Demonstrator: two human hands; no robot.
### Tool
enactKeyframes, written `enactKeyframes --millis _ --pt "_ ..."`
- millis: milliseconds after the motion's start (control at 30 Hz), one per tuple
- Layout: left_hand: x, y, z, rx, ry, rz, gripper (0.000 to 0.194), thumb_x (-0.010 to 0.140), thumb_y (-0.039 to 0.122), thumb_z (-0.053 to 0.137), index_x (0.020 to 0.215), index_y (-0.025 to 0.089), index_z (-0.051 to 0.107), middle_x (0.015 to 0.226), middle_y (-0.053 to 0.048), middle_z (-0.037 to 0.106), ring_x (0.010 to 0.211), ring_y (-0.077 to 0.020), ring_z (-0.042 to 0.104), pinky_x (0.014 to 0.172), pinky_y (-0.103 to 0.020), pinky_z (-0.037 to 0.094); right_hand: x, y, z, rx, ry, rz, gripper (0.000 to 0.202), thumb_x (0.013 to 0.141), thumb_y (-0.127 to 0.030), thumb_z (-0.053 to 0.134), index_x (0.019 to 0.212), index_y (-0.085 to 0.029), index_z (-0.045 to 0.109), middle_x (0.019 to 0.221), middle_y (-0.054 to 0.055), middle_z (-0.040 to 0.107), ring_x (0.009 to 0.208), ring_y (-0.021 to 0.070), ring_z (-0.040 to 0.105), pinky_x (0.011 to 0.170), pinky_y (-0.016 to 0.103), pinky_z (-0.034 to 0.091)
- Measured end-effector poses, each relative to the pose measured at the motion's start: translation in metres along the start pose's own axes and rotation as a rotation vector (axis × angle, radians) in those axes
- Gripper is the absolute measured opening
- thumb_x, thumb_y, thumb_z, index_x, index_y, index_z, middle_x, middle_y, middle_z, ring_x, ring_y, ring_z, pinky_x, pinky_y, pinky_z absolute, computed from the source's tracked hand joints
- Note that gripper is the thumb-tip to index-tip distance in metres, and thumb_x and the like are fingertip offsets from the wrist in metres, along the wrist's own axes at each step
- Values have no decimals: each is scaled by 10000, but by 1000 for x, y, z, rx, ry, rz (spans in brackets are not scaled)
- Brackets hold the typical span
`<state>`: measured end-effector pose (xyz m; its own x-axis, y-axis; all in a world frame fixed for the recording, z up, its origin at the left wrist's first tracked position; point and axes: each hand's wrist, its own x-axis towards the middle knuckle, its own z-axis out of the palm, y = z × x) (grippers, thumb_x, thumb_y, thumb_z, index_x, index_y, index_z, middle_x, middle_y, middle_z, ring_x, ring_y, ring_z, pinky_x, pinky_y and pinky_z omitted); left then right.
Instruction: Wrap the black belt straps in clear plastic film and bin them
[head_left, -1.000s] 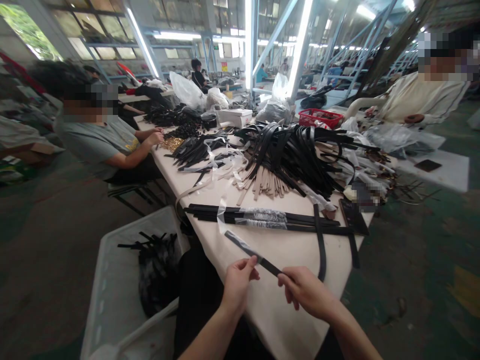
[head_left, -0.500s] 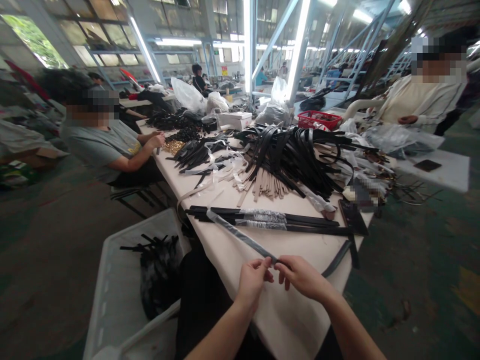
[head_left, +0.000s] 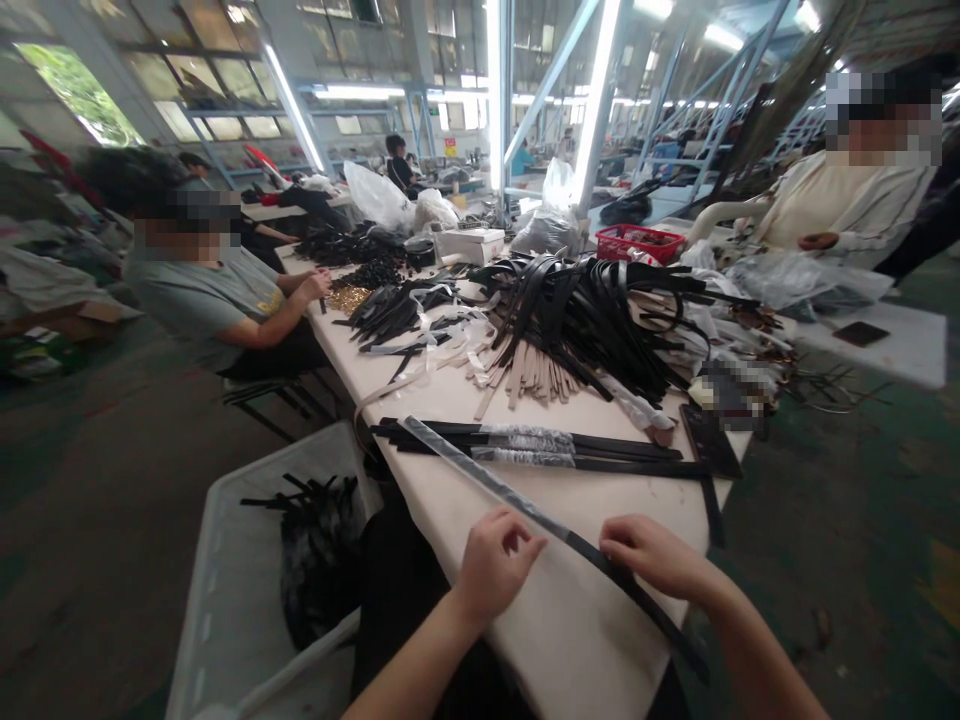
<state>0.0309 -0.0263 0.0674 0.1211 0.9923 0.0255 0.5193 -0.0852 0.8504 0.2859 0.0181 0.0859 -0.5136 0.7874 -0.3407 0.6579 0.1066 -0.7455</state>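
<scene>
A long black strap (head_left: 637,590) slants across the near part of the table, its upper length inside a clear plastic sleeve (head_left: 480,480). My right hand (head_left: 656,555) is closed on the strap's bare part, just below the sleeve's end. Beside the sleeve, my left hand (head_left: 495,565) has its thumb and forefinger pinched together; anything between them is too small to make out. Beyond both hands lie several black straps (head_left: 622,445) side by side, with crinkled clear plastic (head_left: 529,437) around their middles.
A large heap of black straps (head_left: 585,310) covers the table's middle. A phone (head_left: 709,440) lies at the right edge. On my left stands a white bin (head_left: 217,540) holding black strips (head_left: 319,560). One person (head_left: 225,300) sits at the left; another (head_left: 825,200) is at the right.
My hands have moved apart, the right one going right along the strap. The strap's lower part now stretches past my right hand towards the table's near right edge.
</scene>
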Motion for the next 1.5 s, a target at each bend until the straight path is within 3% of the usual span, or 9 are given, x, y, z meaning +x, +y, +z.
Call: enactKeyframes --millis 67,133,267,467,700,867,1067,1300,1500 --pt "11 -1 -20 281 0 292 359 834 394 670 1133 197 635 1228 -139 606 1171 -293 543 1015 -443 418 -5 7 -4 19 13 -19 317 913 -418 519 743 -177 635 743 34 672 718 177 617 642 249 437" --pt "27 -3 -29 504 -100 461 494 810 347 698 1262 215 549 1384 -141 486 1298 -316 420 1098 -487 321 -5 11 2 157 -23 36 343 939 -456 457 825 -180 624 760 32 666 675 169 619 610 248 450" --pt "53 -5 -23 757 -319 551 230 898 314 564 1094 194 572 1229 -123 546 1163 -277 492 1036 -441 371 -4 16 25 371 -167 159 257 889 -423 534 877 -169 574 699 11 644 495 126 568 481 216 417" --pt "65 -6 -13 858 -444 537 237 858 349 594 1012 171 573 1042 -122 624 985 -273 580 904 -411 453 -10 28 22 346 -33 89 272 906 -354 498 848 -140 656 552 -26 541 461 88 432 448 191 304" --pt "68 -5 31 826 -483 484 151 936 269 502 908 165 608 870 -100 691 779 -246 671 717 -349 507 22 5 29 254 -5 31 258 873 -270 492 685 -149 620 523 -13 552 481 100 476 486 196 336" --pt "68 -10 13 839 -320 385 123 854 252 594 942 169 609 925 -106 695 880 -265 668 821 -372 494 18 16 20 282 -41 109 243 874 -297 510 775 -141 667 546 -11 584 451 95 459 447 194 313" --pt "68 -8 25 812 -457 342 119 876 229 536 902 155 626 869 -119 708 803 -255 684 744 -354 510 36 10 31 224 -2 41 251 846 -246 508 679 -138 661 503 -4 579 468 107 497 485 203 343" --pt "66 -12 3 854 -338 274 142 778 173 589 921 170 593 897 -113 702 854 -273 676 800 -389 504 21 36 1 239 -81 87 258 846 -326 551 759 -130 696 490 -17 558 443 103 471 479 204 339" --pt "64 -3 29 791 -446 314 160 860 285 559 967 172 591 899 -120 701 826 -273 685 744 -373 514 44 15 17 239 -66 16 256 834 -298 546 674 -136 663 487 -13 555 450 99 470 490 202 345"
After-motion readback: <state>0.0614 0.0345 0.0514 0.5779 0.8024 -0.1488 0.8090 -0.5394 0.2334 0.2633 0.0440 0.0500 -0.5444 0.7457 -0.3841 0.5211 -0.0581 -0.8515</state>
